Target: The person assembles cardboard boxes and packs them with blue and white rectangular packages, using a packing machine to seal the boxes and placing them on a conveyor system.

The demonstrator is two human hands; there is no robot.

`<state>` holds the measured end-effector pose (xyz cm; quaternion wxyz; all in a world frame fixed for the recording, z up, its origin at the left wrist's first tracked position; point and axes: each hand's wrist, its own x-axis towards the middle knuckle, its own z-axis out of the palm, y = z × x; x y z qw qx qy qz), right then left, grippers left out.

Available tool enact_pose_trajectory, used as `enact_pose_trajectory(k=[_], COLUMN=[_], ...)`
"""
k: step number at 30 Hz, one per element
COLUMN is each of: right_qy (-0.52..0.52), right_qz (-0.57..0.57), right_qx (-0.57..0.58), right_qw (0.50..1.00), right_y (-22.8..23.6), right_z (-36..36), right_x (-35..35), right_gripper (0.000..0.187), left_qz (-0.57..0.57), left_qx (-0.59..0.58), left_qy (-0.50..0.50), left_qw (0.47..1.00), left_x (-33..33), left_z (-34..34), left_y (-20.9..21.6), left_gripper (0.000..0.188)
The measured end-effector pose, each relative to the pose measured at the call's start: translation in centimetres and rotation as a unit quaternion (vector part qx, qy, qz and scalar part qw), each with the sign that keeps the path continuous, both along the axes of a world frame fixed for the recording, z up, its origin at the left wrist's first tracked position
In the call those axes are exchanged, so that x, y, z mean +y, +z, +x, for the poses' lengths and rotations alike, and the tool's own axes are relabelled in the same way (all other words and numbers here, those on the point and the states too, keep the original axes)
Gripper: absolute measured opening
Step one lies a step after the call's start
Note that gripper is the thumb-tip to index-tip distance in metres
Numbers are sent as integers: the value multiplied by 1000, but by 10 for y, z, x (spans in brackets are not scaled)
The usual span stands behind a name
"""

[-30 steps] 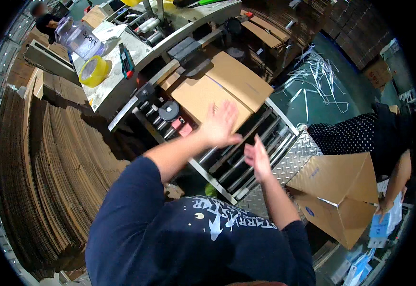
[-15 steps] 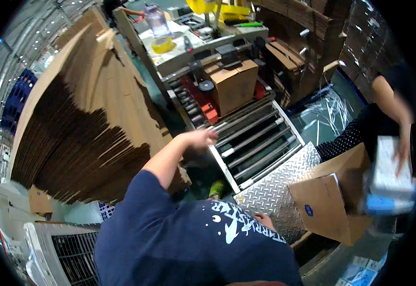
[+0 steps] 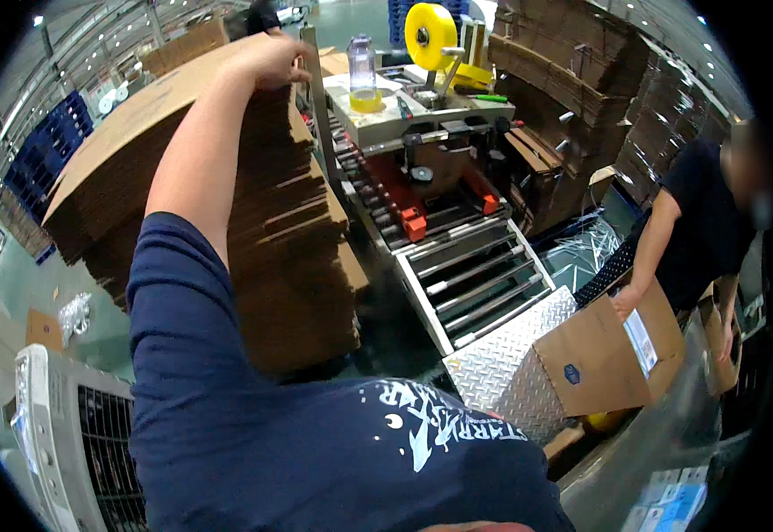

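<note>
My left arm stretches over a tall stack of flat cardboard sheets (image 3: 253, 222). At the stack's far corner, beside an upright post (image 3: 314, 97), my left hand (image 3: 273, 64) has its fingers curled; what lies under them is hidden. Only a sliver of my right hand (image 3: 495, 414) shows past my shirt, so its fingers cannot be seen. To my right, an open cardboard box (image 3: 586, 355) stands on a diamond-pattern metal plate (image 3: 502, 363). A co-worker's hand (image 3: 628, 301) is at its opening, beside a white and blue pack (image 3: 642, 341).
Ahead, a roller conveyor (image 3: 484, 288) leads into a taping machine with a yellow tape roll (image 3: 431, 35), where a brown box (image 3: 440, 168) sits. A clear bottle (image 3: 362, 66) stands on top. A grey slatted unit (image 3: 76, 443) is at lower left; more cardboard stacks (image 3: 573, 53) rise at back right.
My left hand has swung from beside the conveyor to the stack's far corner. The brown box has gone deeper into the machine. The co-worker's white and blue pack has moved into the open box.
</note>
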<state>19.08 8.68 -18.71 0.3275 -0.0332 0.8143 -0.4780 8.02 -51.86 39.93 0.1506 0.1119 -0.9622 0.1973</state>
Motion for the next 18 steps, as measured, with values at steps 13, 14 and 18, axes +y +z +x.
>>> enact_pose_trajectory(k=[13, 14, 18], right_qy=[241, 221, 165], right_qz=[110, 81, 144], right_qx=[-24, -11, 100], right_qw=[964, 972, 971], right_y=[-62, -62, 50], right_z=[97, 92, 77], right_x=[-105, -98, -75], right_gripper=[38, 39, 39], left_qz=[-36, -59, -97], left_qx=[296, 316, 380], left_qy=[-36, -39, -124], left_qw=[954, 946, 911], left_x=[-113, -137, -36], left_z=[147, 170, 197], left_y=[-51, -50, -18], left_gripper=[36, 31, 15])
